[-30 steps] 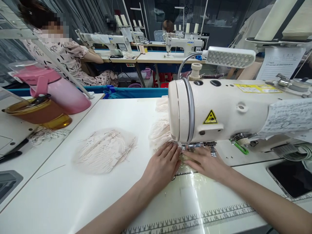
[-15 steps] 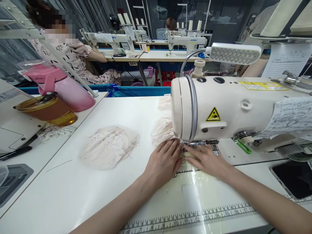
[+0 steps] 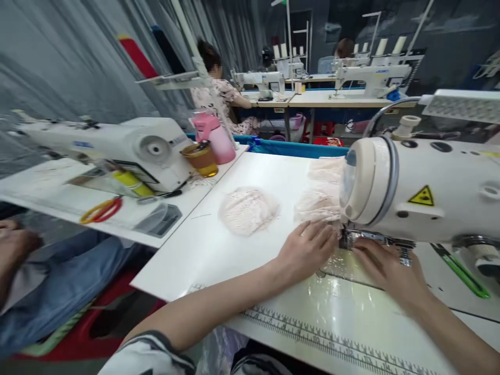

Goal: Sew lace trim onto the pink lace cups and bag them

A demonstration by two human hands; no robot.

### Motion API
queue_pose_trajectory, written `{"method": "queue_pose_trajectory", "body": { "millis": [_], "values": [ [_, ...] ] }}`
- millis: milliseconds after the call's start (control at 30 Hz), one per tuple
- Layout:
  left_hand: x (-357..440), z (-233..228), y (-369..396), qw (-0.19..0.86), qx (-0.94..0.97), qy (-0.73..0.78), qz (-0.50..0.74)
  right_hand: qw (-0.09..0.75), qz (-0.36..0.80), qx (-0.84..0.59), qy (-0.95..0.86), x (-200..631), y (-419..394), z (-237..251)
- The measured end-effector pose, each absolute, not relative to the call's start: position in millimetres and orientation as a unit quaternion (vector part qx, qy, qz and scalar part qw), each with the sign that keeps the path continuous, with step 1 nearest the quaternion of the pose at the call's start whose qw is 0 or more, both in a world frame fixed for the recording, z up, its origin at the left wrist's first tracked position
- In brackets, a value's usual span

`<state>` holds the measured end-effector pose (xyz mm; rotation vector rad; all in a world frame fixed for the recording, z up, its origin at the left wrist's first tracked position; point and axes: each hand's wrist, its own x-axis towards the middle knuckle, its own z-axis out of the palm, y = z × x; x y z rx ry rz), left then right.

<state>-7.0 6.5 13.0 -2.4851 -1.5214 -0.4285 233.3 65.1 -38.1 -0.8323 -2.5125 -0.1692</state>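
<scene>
My left hand (image 3: 308, 247) lies flat with its fingers stretched out, at the near edge of a gathered pale pink fabric piece (image 3: 316, 204) left of the needle area. On the other side of the presser foot (image 3: 353, 238), my right hand (image 3: 390, 271) rests with extended fingers, their tips partly hidden under the head of the white sewing machine (image 3: 441, 182). Any cloth directly under the foot is hidden by the machine and fingers. Another sheer, crinkled, roundish fabric piece (image 3: 250, 211) lies on the white table to the left.
Green thread snips (image 3: 464, 273) lie right of my right hand. A ruler strip (image 3: 304, 333) runs along the table's front. To the left are a brown cup (image 3: 201, 159), pink jug (image 3: 219, 140), scissors (image 3: 101, 210) and another sewing machine (image 3: 148, 151). A person's hand (image 3: 17, 242) shows at far left.
The view has swung left, bringing the neighbouring machine and a seated person's legs into sight. Both hands stay beside the presser foot; the right one looks slightly more withdrawn.
</scene>
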Motion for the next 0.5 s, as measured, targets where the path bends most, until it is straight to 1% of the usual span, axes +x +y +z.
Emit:
{"method": "queue_pose_trajectory", "body": {
  "millis": [67,100,200,333,433,500],
  "values": [
    [-30,25,5,0.023,-0.776,-0.608,-0.166,0.254,-0.058,-0.304,-0.917,236,68,-41],
    [-44,32,3,0.003,-0.730,-0.661,-0.175,0.262,-0.062,-0.305,-0.914,235,69,-41],
    [-89,45,-6,-0.014,-0.634,-0.749,-0.193,0.282,-0.083,-0.305,-0.906,232,69,-39],
    [-127,42,-18,-0.095,-0.564,-0.773,-0.274,0.313,-0.094,-0.284,-0.902,226,68,-32],
    [-143,36,-16,-0.159,-0.489,-0.771,-0.376,0.326,-0.086,-0.282,-0.898,223,67,-28],
    [-152,42,-11,-0.186,-0.424,-0.760,-0.456,0.331,-0.081,-0.288,-0.895,223,67,-26]
  ]
}}
